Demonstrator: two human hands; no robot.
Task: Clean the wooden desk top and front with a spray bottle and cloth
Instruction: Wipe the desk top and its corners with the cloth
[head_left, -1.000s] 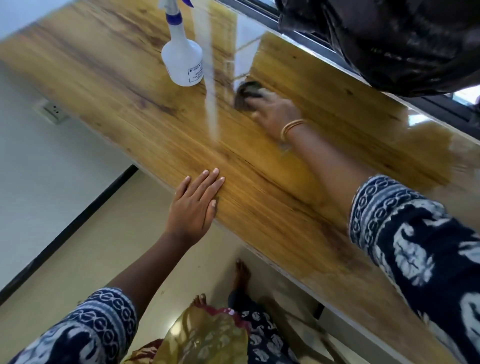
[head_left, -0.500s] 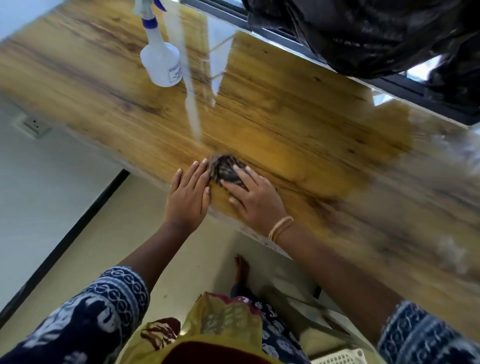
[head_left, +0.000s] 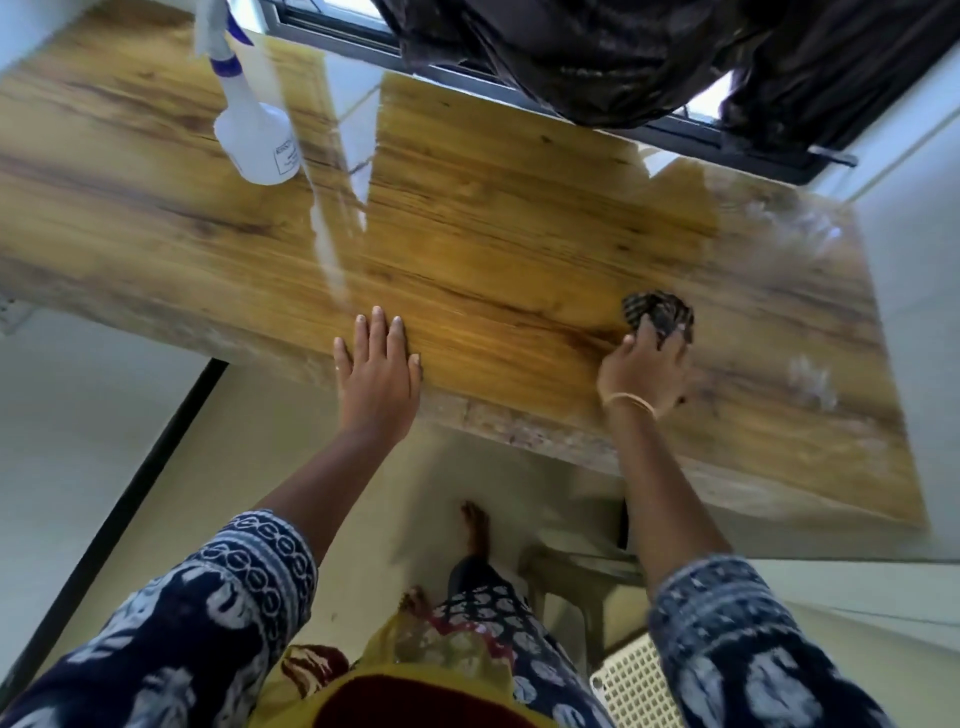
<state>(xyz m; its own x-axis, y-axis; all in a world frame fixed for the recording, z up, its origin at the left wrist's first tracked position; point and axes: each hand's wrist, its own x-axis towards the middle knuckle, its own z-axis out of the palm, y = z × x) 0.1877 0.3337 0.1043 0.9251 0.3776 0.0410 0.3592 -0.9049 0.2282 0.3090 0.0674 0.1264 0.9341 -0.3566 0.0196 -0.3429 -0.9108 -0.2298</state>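
The glossy wooden desk top (head_left: 493, 218) fills the upper half of the head view. My left hand (head_left: 378, 366) lies flat on it near the front edge, fingers straight. To the right, my right hand (head_left: 644, 366) grips a dark striped cloth (head_left: 658, 312) bunched against the wood. A white spray bottle (head_left: 258, 140) with a blue collar stands upright at the back left, well away from both hands. White spray streaks (head_left: 810, 382) show on the right part of the top. The desk's front edge (head_left: 519, 426) runs below my hands.
A dark curtain (head_left: 649, 57) hangs over the window frame behind the desk. A white wall (head_left: 914, 291) closes the desk's right end. Below the desk are the pale floor (head_left: 291, 467), my foot (head_left: 477, 527), a stool and a white perforated basket (head_left: 636, 696).
My right hand has swept the cloth from the back near the bottle, forward to beside my left hand, then right along the top. My left hand has stayed flat near the front edge.
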